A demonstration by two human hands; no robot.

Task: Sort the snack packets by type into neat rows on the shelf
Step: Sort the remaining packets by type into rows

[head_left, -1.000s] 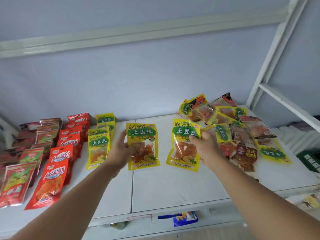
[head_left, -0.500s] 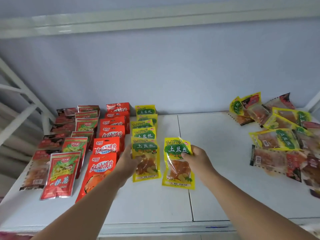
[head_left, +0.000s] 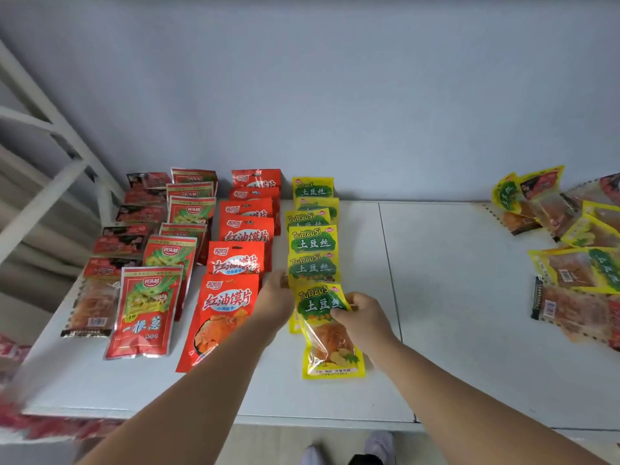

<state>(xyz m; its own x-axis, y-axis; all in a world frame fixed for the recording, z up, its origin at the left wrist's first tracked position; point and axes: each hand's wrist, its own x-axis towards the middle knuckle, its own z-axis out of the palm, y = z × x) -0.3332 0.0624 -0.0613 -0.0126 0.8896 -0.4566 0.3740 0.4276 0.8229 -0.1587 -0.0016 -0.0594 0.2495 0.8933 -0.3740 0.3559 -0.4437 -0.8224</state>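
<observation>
**Yellow packet going down at the front of its row**

My right hand [head_left: 364,318] pinches a yellow packet [head_left: 330,340] near its upper right corner, thumb on the green label. The packet lies a little askew, with its bottom seam towards the front edge of the shelf [head_left: 469,330]. My left hand [head_left: 275,298] is just beside it, at the left edge of a second packet [head_left: 292,325] that is mostly hidden underneath. Its fingers are out of sight, so I cannot tell whether it grips that edge or only steadies it.

Both packets sit at the near end of the yellow row [head_left: 313,241], which runs overlapped from the back wall towards the front edge, about mid-shelf. To its left run the orange-red row [head_left: 241,260], the red-and-green row [head_left: 174,253] and, nearest the left edge, the dark red row [head_left: 117,243]. Well apart, by the right edge, is the unsorted pile [head_left: 577,236].

I judge the packet to be light and limp. It is glossy film with a soft bulge of food behind the clear window. The flat sealed top looks like the stiffest part, so that or a side seam is the best place to hold it. The film is probably slick, so an overlapped packet may slide off line unless I press it flat as I let go.
</observation>
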